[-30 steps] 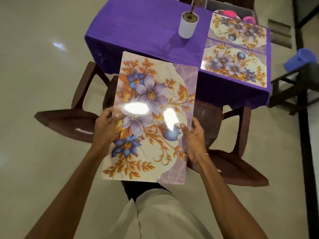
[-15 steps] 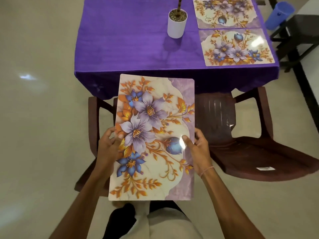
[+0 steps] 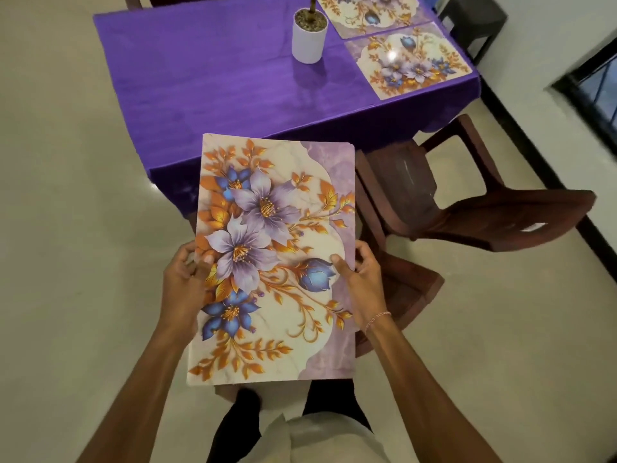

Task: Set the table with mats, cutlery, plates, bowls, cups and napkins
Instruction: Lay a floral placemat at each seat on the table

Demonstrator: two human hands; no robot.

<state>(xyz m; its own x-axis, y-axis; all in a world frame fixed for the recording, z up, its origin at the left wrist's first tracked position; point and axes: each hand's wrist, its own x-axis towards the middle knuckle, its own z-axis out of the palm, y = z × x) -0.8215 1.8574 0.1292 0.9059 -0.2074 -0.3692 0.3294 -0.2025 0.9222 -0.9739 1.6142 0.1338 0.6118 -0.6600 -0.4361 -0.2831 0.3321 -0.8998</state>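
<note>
A glossy floral mat with purple and blue flowers is held flat in the air in front of me, short of the table. My left hand grips its left edge, thumb on top. My right hand pinches its right edge, thumb on the printed face. The table under a purple cloth stands ahead. Two matching mats lie on its far right: one near the front corner, another behind it, cut off by the frame.
A white pot with a stem stands mid-table beside the mats. A dark brown plastic chair sits at the table's near right; a second chair is partly hidden under the held mat. A dark stool stands by the right wall.
The view has swung left to right, so the table now sits more squarely ahead and closer. The mat stays in both hands in the same grip.
</note>
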